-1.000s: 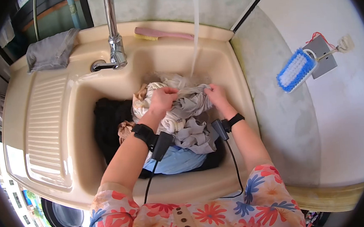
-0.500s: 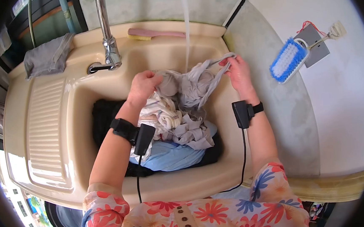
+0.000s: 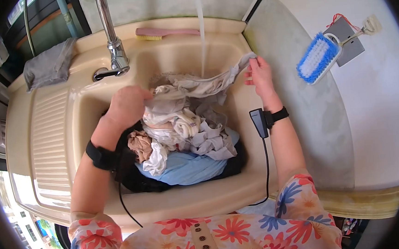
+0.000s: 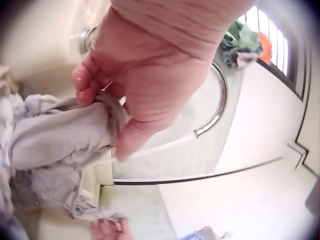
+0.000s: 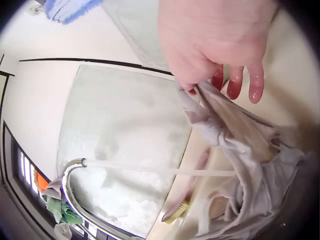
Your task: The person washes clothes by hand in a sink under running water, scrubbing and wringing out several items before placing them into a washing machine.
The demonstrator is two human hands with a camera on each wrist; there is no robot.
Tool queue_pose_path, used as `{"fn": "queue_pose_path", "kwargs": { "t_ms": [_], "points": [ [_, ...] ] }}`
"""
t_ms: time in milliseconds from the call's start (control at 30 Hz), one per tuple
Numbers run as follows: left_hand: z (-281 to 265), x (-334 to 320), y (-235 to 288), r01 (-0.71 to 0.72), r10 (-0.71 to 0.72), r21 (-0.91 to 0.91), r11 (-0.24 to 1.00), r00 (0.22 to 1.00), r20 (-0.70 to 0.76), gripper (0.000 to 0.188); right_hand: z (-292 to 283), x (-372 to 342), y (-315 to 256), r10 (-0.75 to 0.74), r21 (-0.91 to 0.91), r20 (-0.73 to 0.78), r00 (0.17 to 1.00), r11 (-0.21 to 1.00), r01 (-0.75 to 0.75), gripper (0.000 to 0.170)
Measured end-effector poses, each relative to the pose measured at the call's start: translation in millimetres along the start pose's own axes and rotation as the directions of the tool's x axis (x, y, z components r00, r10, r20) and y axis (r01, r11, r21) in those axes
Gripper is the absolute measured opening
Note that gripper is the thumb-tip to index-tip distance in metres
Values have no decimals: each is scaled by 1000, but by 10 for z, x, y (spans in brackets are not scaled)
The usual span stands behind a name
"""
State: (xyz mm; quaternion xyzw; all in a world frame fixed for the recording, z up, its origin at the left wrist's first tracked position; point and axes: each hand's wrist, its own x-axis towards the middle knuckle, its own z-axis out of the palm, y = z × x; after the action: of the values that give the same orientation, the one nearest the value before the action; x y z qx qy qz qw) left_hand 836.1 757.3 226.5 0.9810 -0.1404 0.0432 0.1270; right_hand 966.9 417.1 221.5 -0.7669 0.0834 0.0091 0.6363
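A wet, light grey bra (image 3: pixel 217 83) is stretched between my two hands over the basin. My left hand (image 3: pixel 125 105) grips its left end; in the left wrist view, that hand's fingers curl round the band beside a padded cup (image 4: pixel 60 137). At the other end, my right hand (image 3: pixel 262 76) pinches a strip of the fabric between thumb and index finger, its other fingers loose, as the right wrist view shows. A stream of water (image 3: pixel 201 41) falls behind the bra. Beneath lies a heap of white and grey laundry (image 3: pixel 181 126), with a light blue garment (image 3: pixel 188 168) in front.
The cream sink (image 3: pixel 253 167) has a ribbed washboard (image 3: pixel 51 148) at left. A chrome faucet (image 3: pixel 117 56) stands at the back, beside a pink-handled brush (image 3: pixel 170 32) on the ledge. A grey cloth (image 3: pixel 49 65) lies back left. A blue-and-white brush (image 3: pixel 319 58) hangs on the right wall.
From close together over the heap, my hands have moved apart, lifting and stretching the bra. My right hand went right and up, my left hand left and nearer the body.
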Motion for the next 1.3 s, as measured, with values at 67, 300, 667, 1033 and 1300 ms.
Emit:
{"fn": "queue_pose_path", "kwargs": {
  "t_ms": [67,300,667,1033,1300],
  "points": [
    [-47,-109,57,79,-84,50,996,992,97,19,21,16,28,116,-75,17,993,991,-114,27],
    [-215,-279,416,-210,167,265,941,970,177,4,228,-201,-245,-9,692,261,965,699,-181,31],
    [420,-572,1177,-444,445,-79,892,895,-6,14,862,-943,98,352,-255,675,649,936,-242,60],
    [204,-761,1215,-415,416,-277,867,908,-56,28,762,-677,-41,50,167,677,735,961,-219,50],
    [72,-907,978,-185,84,-381,906,960,-266,29,176,-133,-1209,-407,624,581,705,779,-64,45]
  ]
}}
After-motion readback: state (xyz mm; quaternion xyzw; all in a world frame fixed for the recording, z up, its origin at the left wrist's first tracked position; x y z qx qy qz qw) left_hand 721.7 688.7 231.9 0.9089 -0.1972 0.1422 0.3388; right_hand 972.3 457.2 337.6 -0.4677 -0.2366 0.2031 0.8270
